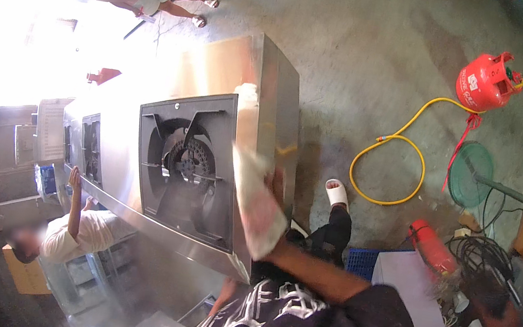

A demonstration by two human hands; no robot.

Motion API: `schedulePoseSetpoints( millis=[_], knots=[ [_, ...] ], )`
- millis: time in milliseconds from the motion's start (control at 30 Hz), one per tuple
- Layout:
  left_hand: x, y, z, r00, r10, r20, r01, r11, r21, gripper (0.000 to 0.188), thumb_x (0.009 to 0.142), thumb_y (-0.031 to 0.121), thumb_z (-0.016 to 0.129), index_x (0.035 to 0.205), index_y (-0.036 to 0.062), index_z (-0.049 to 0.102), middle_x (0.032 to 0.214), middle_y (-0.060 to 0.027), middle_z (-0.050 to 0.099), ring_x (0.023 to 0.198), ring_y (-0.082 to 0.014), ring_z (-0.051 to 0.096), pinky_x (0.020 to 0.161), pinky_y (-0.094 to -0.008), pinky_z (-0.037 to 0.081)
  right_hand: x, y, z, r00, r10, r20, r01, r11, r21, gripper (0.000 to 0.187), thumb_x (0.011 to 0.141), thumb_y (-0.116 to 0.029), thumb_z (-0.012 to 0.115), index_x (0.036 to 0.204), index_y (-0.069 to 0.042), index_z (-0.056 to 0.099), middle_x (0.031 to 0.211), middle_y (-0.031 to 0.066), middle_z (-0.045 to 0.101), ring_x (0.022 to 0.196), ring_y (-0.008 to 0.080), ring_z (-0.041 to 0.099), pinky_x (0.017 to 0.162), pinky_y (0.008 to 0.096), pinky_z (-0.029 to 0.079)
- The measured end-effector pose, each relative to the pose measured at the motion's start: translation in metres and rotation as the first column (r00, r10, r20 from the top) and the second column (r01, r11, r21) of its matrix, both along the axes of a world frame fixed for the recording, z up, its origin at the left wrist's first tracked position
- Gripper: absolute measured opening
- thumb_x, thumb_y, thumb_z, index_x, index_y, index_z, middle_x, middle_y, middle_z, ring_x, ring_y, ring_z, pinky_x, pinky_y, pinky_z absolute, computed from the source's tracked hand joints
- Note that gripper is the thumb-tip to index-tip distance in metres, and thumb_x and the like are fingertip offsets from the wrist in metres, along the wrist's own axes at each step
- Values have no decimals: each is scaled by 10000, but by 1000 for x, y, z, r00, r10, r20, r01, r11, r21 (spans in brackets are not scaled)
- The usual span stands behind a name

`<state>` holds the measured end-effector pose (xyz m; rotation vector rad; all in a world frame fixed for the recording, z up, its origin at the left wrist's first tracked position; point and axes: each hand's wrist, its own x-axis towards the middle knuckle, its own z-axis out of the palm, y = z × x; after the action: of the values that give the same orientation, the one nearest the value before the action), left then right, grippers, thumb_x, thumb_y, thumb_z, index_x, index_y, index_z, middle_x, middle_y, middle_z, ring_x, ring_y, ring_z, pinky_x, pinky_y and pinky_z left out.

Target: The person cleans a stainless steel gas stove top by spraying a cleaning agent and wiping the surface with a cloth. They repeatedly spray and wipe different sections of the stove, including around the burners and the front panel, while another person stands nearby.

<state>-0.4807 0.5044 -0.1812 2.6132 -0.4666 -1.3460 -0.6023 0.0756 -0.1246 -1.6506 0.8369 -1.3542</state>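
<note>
A long stainless-steel stove unit [220, 76], boxy and smooth with a brushed sheen, is tipped up on its side so that its top face, carrying black cast burner frames [187, 166] with round ribbed burner heads, faces the camera. Its long axis runs from the lower right near the person's chest away to the upper left, where glare washes it out. The right hand [261, 207], in a whitish, grubby cloth glove, lies flat with fingers stretched out against the near corner edge of the steel body, pressing on it rather than closing around anything. The left hand cannot be made out; only a bit of forearm shows below the unit, so its grip cannot be told. A co-worker in a white shirt [85, 232] reaches a raised hand [75, 178] to the unit's lower edge. On the rough concrete floor [372, 58] lie a red gas cylinder [486, 82] and a looping yellow hose [397, 163].
</note>
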Motion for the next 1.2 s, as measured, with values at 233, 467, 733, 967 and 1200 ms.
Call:
schedulePoseSetpoints(
  millis=[233,467,733,967,1200],
  knots=[
    [-10,-14,-13,981,171,-96,-176,983,-53,429,1060,339,487,1118,-22,713,926,-157,711,899,-243,626,852,-377,503,16,-149,-6,992,-130,2,129,984,-127,540,926,-155,619,1453,-79,527,1482,227,516,1349,432,503,1164,583,341],
    [-22,-27,-7,956,267,-122,-276,959,-61,431,1060,343,488,1110,-20,716,921,-150,709,887,-237,625,849,-373,504,24,-192,-1,985,-175,15,175,981,-78,537,936,-167,613,1458,-80,524,1492,226,507,1359,435,493,1169,585,334],
    [-9,-4,-46,914,380,-141,-404,882,-243,434,1059,348,490,1101,-18,719,914,-142,706,873,-231,624,846,-368,505,1,-22,-21,998,-25,-60,24,1000,-20,535,947,-180,606,1465,-80,521,1503,224,496,1370,438,480,1175,587,326],
    [1,26,-49,963,262,-71,-265,964,-34,427,1060,353,498,1235,15,693,1003,-127,733,905,-181,651,837,-313,503,27,-238,-2,980,-198,17,198,978,-67,532,956,-192,600,1471,-81,518,1513,223,487,1380,440,470,1180,589,320],
    [-7,-13,-26,935,321,-149,-332,942,-52,437,1060,366,502,1265,25,682,1031,-122,735,927,-182,656,836,-316,506,3,-31,-14,996,-68,-55,69,997,30,531,966,-204,594,1476,-82,515,1523,222,477,1390,443,459,1185,590,313]
  ],
)
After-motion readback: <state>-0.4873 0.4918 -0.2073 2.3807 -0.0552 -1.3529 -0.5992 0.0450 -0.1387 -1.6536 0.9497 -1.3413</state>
